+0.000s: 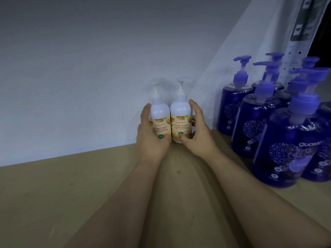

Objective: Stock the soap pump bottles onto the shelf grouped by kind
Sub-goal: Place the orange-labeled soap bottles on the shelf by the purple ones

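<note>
Two white pump bottles with orange labels stand side by side, touching, against the back wall of the shelf. My left hand (150,138) grips the left white bottle (159,117) from its left side and below. My right hand (197,133) grips the right white bottle (180,119) from its right side, thumb at the base. Several purple pump bottles (258,120) are grouped at the right of the shelf, apart from the white pair.
The tan shelf board (71,194) stretches left and toward me. A white wall (80,77) closes the back, and a white perforated upright (293,51) rises behind the purple bottles at the right.
</note>
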